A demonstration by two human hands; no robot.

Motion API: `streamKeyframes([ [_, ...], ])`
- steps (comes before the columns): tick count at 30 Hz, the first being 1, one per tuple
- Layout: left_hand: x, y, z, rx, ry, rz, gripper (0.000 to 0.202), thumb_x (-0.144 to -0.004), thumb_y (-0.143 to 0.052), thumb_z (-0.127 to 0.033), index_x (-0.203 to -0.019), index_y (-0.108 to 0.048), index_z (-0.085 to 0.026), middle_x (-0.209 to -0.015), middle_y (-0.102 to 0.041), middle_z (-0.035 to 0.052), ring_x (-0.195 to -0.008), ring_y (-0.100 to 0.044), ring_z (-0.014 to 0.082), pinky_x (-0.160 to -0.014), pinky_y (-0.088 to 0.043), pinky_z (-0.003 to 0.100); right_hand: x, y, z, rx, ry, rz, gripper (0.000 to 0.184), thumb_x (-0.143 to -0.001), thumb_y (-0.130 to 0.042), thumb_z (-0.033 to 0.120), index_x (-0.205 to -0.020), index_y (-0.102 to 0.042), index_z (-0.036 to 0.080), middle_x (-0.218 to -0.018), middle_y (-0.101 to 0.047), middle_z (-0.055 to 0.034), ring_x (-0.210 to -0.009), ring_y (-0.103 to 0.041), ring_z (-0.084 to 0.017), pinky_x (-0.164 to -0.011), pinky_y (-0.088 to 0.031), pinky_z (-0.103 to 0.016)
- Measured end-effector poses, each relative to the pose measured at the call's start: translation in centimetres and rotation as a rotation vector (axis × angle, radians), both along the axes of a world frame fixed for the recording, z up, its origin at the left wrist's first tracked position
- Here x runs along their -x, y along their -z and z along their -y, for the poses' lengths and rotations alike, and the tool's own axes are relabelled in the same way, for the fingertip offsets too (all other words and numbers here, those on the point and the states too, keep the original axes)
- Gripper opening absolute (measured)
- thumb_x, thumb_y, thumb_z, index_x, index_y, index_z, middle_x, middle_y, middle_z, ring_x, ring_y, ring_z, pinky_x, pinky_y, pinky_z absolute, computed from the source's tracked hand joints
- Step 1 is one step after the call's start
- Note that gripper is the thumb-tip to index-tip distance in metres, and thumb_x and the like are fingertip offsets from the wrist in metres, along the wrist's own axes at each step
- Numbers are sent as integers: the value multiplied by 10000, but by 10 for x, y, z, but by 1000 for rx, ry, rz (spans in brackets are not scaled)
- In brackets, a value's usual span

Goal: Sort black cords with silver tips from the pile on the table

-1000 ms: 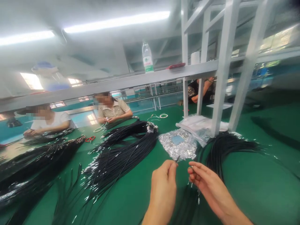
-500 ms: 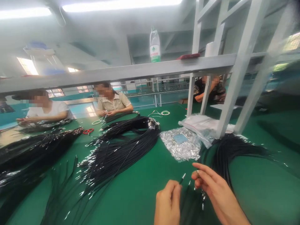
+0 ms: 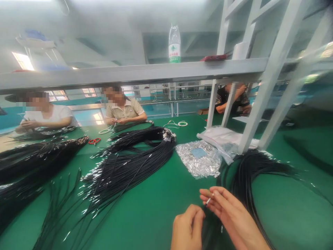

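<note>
My left hand [image 3: 187, 225] is closed in a pinch on a thin black cable, whose silver tip [image 3: 208, 201] sticks out past the thumb and forefinger. Just beyond it, my right hand [image 3: 231, 217] pinches with thumb and forefinger around something small and pale that I cannot make out; its other fingers reach behind the cable tip. Whether that small piece touches the tip is unclear. More black cables [image 3: 212, 231] hang below and between the hands, blurred. A clear bag of small silver metal pieces [image 3: 199, 163] lies beyond my hands.
A large bundle of black cables with silver ends [image 3: 145, 170] covers the middle left, with another pile [image 3: 39, 159] farther left. Coiled cables [image 3: 247, 184] lie right, by the white rack post [image 3: 257, 114]. Red-handled scissors [image 3: 94, 141] lie behind. Several people sit across the table.
My right hand has moved left and closer to the left hand, bringing its fingertips to the cable tip. The camera view has shifted slightly.
</note>
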State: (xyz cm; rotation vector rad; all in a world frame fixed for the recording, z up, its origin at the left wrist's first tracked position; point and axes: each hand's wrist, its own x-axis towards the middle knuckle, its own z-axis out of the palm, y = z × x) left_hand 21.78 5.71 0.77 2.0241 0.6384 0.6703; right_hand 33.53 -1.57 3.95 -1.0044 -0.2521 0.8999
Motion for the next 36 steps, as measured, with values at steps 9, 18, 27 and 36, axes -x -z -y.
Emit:
streamKeyframes([
  [9, 0, -3, 3, 14, -8, -20, 340, -927, -347, -344, -718, -561, -182, -568, -413, -40, -526, -359, 107, -532, -256, 227, 5, 2, -1, -5, 4, -148, 468, -433, -925, 379, -803, -735, 164, -713, -620, -16, -685, -532, -123, -647, -494, -211],
  [18, 4, -12, 6, 48, -25, -8, 327, -943, -358, -315, -762, -596, -183, -633, -544, -17, -581, -466, 119, -577, -309, 219, 13, 6, -3, 49, 1, -39, 432, -459, -916, 372, -795, -734, 169, -793, -650, -32, -736, -556, -146, -692, -501, -234],
  [27, 5, -4, 5, -86, -21, -48, 285, -962, -325, -261, -836, -570, -187, -747, -646, 52, -656, -572, 170, -621, -350, 257, 15, 9, -4, 58, -70, -160, 398, -448, -920, 353, -738, -725, 164, -764, -633, -25, -722, -552, -130, -693, -491, -226],
  [36, 5, -13, 10, 170, -39, 125, 239, -951, -343, -283, -1088, -493, -157, -759, -632, 34, -666, -587, 162, -624, -392, 240, 28, 13, -6, 92, -191, 41, 493, -545, -855, 432, -921, -701, 154, -855, -668, -62, -758, -589, -178, -742, -490, -293],
])
